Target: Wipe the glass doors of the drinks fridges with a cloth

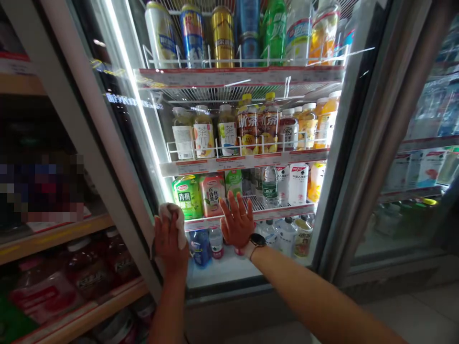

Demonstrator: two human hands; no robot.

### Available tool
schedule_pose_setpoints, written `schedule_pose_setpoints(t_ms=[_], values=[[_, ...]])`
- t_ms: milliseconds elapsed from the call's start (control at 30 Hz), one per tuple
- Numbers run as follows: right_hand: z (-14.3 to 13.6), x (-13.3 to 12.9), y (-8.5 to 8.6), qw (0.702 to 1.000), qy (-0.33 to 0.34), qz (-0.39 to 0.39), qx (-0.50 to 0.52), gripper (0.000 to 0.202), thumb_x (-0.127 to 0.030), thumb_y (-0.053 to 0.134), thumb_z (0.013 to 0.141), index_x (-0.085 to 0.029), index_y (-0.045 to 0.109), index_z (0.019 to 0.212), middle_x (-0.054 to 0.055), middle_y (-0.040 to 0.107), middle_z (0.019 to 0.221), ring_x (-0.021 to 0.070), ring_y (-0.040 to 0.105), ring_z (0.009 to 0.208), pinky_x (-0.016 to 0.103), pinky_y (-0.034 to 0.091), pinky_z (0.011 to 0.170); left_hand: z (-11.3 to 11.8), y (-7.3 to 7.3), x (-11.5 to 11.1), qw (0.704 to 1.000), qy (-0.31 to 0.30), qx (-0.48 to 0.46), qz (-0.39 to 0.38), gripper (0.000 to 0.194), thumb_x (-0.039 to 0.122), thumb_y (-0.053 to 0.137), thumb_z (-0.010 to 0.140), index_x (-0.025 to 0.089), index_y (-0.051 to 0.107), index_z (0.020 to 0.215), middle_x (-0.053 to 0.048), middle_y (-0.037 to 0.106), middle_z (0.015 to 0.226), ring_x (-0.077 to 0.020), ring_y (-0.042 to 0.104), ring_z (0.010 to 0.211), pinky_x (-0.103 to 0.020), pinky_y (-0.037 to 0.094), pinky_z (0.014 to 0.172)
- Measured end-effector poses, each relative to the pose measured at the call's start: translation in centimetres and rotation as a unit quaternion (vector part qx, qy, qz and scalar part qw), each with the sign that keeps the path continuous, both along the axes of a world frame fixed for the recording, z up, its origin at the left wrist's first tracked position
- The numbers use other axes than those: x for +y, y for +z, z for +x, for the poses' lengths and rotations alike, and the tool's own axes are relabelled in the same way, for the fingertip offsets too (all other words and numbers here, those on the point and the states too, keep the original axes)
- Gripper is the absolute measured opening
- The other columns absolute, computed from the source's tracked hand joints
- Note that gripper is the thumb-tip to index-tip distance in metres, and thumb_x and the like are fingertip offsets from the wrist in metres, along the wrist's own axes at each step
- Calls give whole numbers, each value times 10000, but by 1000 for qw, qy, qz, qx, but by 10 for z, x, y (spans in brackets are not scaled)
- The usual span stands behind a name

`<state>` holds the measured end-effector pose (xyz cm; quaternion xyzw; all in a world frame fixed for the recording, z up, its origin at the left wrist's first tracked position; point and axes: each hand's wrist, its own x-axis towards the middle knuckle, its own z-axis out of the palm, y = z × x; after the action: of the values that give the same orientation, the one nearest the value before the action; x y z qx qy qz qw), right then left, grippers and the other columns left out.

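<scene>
My left hand (168, 246) presses a crumpled white cloth (181, 230) against the glass door (215, 274) of a lit drinks cooler, near the door's left edge. The fingers lie over the cloth and hide part of it. Further right, my right hand (236, 222) is spread with its palm toward the same glass, holding nothing. A dark round watch (258, 240) is on that wrist. Behind the glass, between the two hands, stand a green drink carton (188, 197) and a pink drink carton (212, 193).
Inside the cooler are shelves of cans (223, 36), tea bottles (248, 124) and water bottles (269, 186). A metal door frame (353, 143) runs up the right side, with another glass-fronted cooler beyond. On the left stands a wooden shelf (71, 234) with bottles (88, 263).
</scene>
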<state>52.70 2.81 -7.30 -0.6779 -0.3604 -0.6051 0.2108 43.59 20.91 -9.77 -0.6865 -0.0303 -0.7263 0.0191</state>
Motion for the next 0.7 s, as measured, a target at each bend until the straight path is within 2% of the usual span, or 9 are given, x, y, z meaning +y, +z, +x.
schedule_pose_setpoints(t_ms=[67, 167, 367, 467, 700], values=[[0, 0, 0, 1000, 4, 0, 1, 733, -251, 450, 902, -177, 141, 1562, 124, 347, 1567, 284, 212, 1486, 528, 128, 1197, -3, 0, 5, 998, 15, -19, -51, 531, 167, 513, 919, 230, 442, 1441, -91, 452, 1499, -235, 337, 1433, -439, 332, 1185], [0, 1, -1, 1000, 4, -2, 0, 737, -256, 467, 894, -172, 160, 1559, 131, 336, 1571, 296, 216, 1483, 532, 133, 1193, 2, -2, -4, 996, 16, -29, -87, 567, 162, 491, 914, 247, 398, 1467, -86, 431, 1513, -239, 341, 1433, -465, 346, 1175], [1, 2, -1, 1000, 1, 3, -5, 713, -250, 435, 903, -177, 165, 1560, 121, 333, 1574, 281, 207, 1488, 531, 137, 1195, 15, -10, -30, 999, 5, 8, -32, 645, 116, 440, 899, 232, 296, 1517, -95, 375, 1541, -238, 250, 1466, -462, 259, 1214], [1, 2, -1, 1000, 11, 9, -6, 716, -242, 443, 903, -172, 165, 1559, 128, 340, 1569, 284, 214, 1486, 534, 139, 1195, 14, -13, -30, 1000, -2, 16, -2, 640, 95, 419, 897, 215, 303, 1515, -99, 399, 1528, -233, 265, 1461, -446, 261, 1215], [1, 2, -2, 1000, 9, 2, 3, 722, -245, 471, 896, -176, 186, 1555, 138, 356, 1560, 293, 238, 1476, 537, 131, 1191, 19, -17, -28, 1000, 4, -5, -11, 571, 142, 424, 933, 208, 348, 1496, -96, 456, 1491, -239, 341, 1432, -442, 278, 1206]])
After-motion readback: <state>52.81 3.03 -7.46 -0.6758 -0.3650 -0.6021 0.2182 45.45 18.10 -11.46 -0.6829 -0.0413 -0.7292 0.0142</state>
